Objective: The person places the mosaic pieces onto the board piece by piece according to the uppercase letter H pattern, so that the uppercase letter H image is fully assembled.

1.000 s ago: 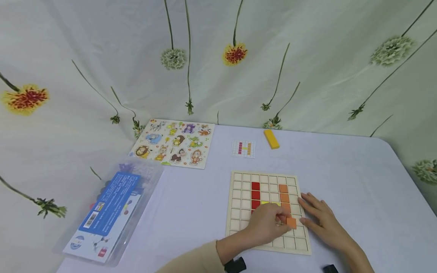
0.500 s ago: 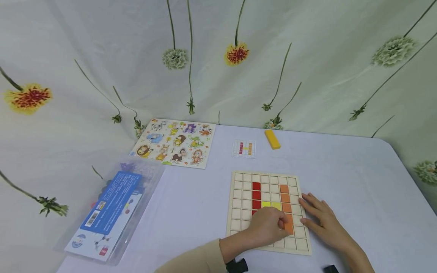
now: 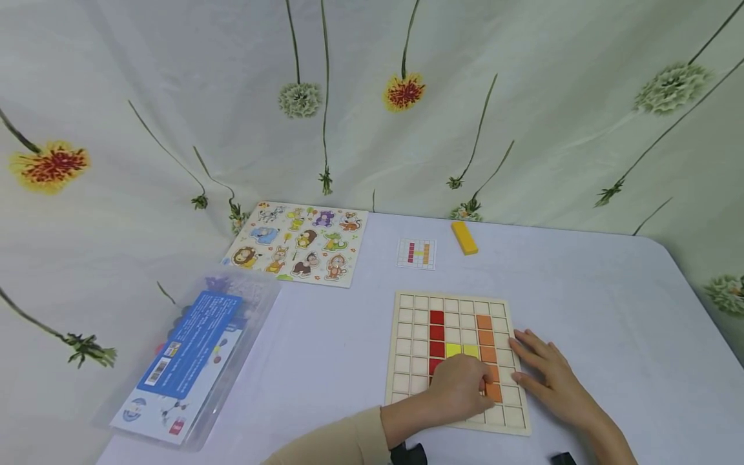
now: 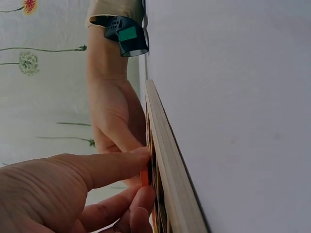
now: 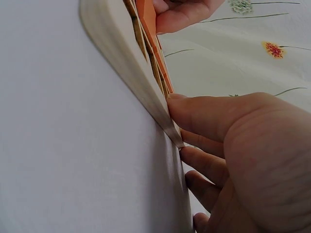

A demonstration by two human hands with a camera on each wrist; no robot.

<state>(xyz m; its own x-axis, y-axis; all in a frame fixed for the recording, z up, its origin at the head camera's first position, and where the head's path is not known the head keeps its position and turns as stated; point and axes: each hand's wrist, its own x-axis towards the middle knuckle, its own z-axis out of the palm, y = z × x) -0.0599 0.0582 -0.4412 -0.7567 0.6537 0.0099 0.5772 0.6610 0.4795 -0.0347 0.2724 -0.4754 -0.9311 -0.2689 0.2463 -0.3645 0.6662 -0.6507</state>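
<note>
A pale wooden grid board [image 3: 401, 361] lies on the white table. Its cells hold a column of red tiles [image 3: 436, 333], a column of orange tiles [image 3: 485, 338] and yellow tiles [image 3: 453, 349] between them. My left hand [image 3: 462, 389] reaches across the board and partly covers the red column. In the left wrist view its thumb and fingers pinch an orange tile [image 4: 144, 177] close against the board, at the near end of the orange column. My right hand [image 3: 549, 374] rests at the board's right edge, fingers extended, with the thumb touching the rim in the right wrist view.
Behind the board lie a small pattern card [image 3: 416, 253] and a yellow block [image 3: 464, 237]. An animal puzzle board [image 3: 279, 248] is at the back left, beside a clear plastic case [image 3: 186, 361] with a blue label. A flowered cloth [image 3: 349, 129] hangs behind the table.
My left hand has brought the orange tile down into the near end of the orange column, where it now lines up with the others. The right hand stays in place.
</note>
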